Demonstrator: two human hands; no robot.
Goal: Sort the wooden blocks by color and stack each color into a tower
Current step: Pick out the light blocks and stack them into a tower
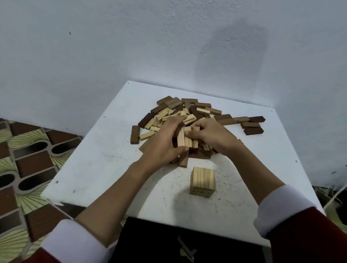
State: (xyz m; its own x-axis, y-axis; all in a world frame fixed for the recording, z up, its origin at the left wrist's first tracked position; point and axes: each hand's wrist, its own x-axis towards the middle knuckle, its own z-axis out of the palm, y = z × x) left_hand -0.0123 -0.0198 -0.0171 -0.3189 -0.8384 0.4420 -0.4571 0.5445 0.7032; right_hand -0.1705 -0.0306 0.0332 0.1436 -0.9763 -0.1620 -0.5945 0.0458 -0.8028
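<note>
White table (110, 168) | both hands curled, seemingly gripping pale blocks (185, 139) together

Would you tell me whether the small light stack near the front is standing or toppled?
Standing. The light stack sits square on the table, its layers aligned, apart from the pile and both hands.

It looked like a room in a home. A small white table (99, 157), scuffed and speckled, stood against a plain pale wall (113, 37). The floor (16, 163) beside it was covered in brown and green patterned tiles, a household sort of flooring.
</note>
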